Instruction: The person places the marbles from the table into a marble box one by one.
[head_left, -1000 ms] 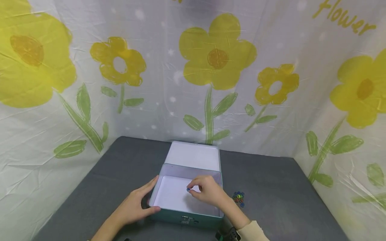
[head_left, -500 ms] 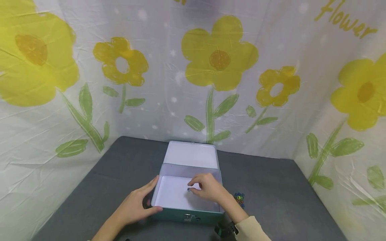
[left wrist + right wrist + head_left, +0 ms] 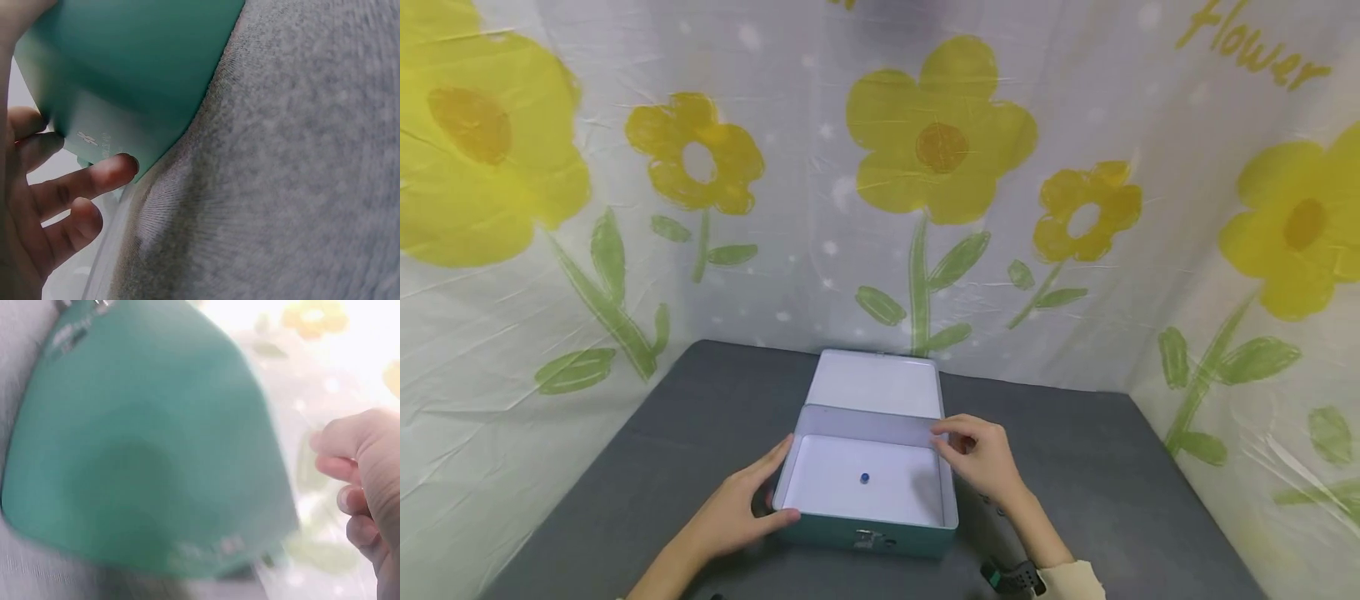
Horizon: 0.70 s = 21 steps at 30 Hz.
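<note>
A teal metal box (image 3: 910,542) with a white inside stands on the table, its lid (image 3: 876,383) laid back. One blue marble (image 3: 865,478) lies on the box floor near the middle. My left hand (image 3: 737,510) grips the box's left end, thumb at the front corner and fingers along the side. In the left wrist view its fingertips (image 3: 119,167) meet the teal wall. My right hand (image 3: 981,454) hovers over the box's right rim, fingers loosely bent, holding nothing. Beyond the right forearm, a few marbles (image 3: 1000,512) peek out; the others are hidden behind it.
The table has a dark grey cloth (image 3: 1090,467). A white curtain (image 3: 805,275) printed with yellow flowers surrounds it at the back and sides. A dark strap (image 3: 1018,577) is on the right wrist. The box's clasp (image 3: 867,538) faces the front.
The right hand has let go of the blue marble, which now lies inside the box, and has moved right to the rim. The left hand keeps its place on the box.
</note>
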Motion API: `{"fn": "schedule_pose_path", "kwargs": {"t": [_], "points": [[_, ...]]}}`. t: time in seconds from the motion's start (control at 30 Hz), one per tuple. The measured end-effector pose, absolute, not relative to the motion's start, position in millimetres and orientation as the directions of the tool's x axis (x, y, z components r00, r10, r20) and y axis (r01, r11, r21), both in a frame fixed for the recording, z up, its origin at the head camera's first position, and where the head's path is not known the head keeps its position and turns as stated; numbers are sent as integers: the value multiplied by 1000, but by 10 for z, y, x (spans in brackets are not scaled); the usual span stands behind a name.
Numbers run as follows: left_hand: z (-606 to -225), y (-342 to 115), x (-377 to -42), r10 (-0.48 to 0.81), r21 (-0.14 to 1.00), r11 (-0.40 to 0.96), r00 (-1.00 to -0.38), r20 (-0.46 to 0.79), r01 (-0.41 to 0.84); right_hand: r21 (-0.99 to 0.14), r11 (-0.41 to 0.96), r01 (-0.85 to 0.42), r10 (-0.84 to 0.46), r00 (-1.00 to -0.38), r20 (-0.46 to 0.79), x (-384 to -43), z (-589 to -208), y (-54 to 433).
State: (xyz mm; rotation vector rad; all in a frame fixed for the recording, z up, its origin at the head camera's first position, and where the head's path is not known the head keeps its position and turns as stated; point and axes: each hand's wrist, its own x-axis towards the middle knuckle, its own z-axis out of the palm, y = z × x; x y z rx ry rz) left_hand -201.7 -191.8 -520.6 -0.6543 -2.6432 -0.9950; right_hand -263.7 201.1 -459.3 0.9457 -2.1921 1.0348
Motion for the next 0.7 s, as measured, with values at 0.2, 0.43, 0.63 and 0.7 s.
{"fn": "schedule_pose_path", "kwargs": {"t": [0.2,0.43,0.63,0.7], "points": [[-5216,-1942,-1988,321,557,669,-867,381,492,-470,504,-725,-269,-649,712,-2557,-4641,2422],[-5206,-1928,-1986,320,544,677,-864,389,496,-455,583,-674,-237,-676,698,-2471,-4746,2726],[-5187,-1912,-1995,313,550,685,-874,371,478,-463,613,-640,-231,-706,670,-2390,-4897,2881],[-5184,-1907,-1989,317,552,686,-878,360,474,-469,626,-624,-216,-716,664,-2352,-4952,2927]]}}
